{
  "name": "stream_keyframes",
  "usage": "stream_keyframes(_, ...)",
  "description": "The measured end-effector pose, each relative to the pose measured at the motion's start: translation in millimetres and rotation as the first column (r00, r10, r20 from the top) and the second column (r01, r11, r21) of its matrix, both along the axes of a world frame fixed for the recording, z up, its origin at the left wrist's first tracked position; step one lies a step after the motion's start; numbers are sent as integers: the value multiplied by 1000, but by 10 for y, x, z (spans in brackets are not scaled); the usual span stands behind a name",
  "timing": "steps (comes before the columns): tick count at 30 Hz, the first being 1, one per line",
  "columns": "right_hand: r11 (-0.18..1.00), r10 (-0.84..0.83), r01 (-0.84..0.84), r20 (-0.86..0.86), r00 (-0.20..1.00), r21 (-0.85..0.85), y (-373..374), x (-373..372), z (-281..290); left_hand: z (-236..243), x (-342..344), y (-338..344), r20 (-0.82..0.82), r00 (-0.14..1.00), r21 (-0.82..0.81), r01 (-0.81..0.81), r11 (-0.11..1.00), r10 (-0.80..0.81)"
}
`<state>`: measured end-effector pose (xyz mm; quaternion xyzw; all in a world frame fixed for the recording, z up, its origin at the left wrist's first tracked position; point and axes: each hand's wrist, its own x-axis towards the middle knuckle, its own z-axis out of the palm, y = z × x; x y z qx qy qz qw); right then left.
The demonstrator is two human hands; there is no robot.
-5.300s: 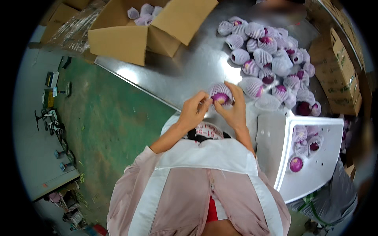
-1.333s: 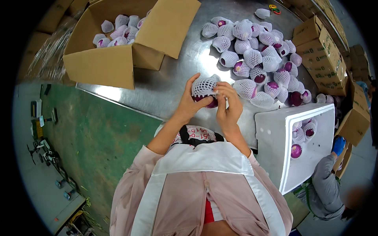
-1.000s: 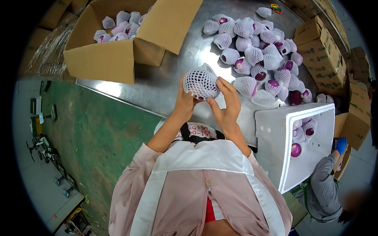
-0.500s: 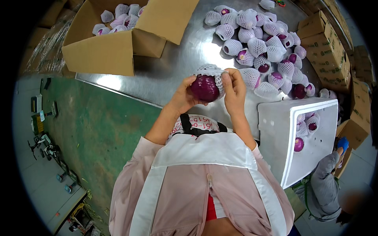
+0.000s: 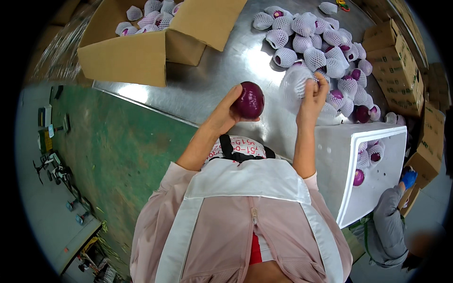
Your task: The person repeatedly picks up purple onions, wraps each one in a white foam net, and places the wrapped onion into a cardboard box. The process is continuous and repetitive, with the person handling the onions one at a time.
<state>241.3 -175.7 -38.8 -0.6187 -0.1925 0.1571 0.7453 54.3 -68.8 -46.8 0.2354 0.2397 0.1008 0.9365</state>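
My left hand (image 5: 225, 109) is wrapped round a glossy dark purple red onion (image 5: 250, 100), bare of any net, above the near edge of the metal table (image 5: 198, 89). Off to the right, my right hand (image 5: 312, 97) pinches a white foam net sleeve (image 5: 293, 87), which is smeared by motion. Beyond that hand lies a pile of onions in white foam nets (image 5: 315, 59), several showing purple at the open ends. The blurred sleeve partly hides the pile's near side.
An open cardboard box (image 5: 122, 59) with netted onions stands at the back left. To my right, a white foam box (image 5: 330, 151) holds several more onions. Stacked cartons (image 5: 396, 66) line the right side. A co-worker's blue-gloved hand (image 5: 409, 178) is at the lower right.
The foam net has come off the onion. My right hand has moved right, carrying the sleeve toward the pile, while my left hand keeps the onion in nearly the same place.
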Motion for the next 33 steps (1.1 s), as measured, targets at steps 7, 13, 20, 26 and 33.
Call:
stream_keyframes(7,778,532,-463,54,845,-423,-48,-325,-177,36,123,-23,45,962,105,-272,957,269)
stream_keyframes(13,790,526,-494,-12,850,-363,93,-530,15,73,188,-92,14,944,274,-320,907,329)
stream_keyframes(20,817,548,-507,99,830,-275,49,-314,223,293,213,51,-84,993,280,-52,959,78)
stream_keyframes(26,847,510,-479,100,854,-231,96,-252,247,350,311,62,-15,994,91,-110,990,112)
stream_keyframes(33,855,512,-483,171,842,-187,40,-227,223,338,306,15,47,993,102,-114,988,110)
